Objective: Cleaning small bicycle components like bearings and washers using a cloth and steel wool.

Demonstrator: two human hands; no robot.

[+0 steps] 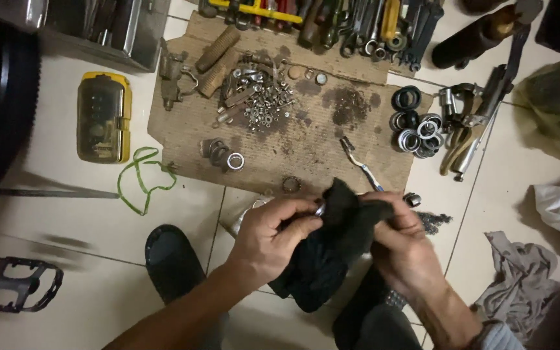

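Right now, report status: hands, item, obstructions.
Left hand and right hand both gripping black cloth rag. Small metal ring pinched in rag. Nothing obstructing.

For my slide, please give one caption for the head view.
Both hands wrap a dark rag around a small metal part above oil-stained cardboard.

Yellow case (103,116), pedal (14,284), cardboard (183,129) (nuts (264,107) heaped).

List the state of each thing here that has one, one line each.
Left hand: gripping the black rag and a small metal part.
Right hand: closed on the black rag.
Black rag: bunched between both hands.
Yellow case: shut, flat on the floor.
Bicycle pedal: detached, lying on the floor.
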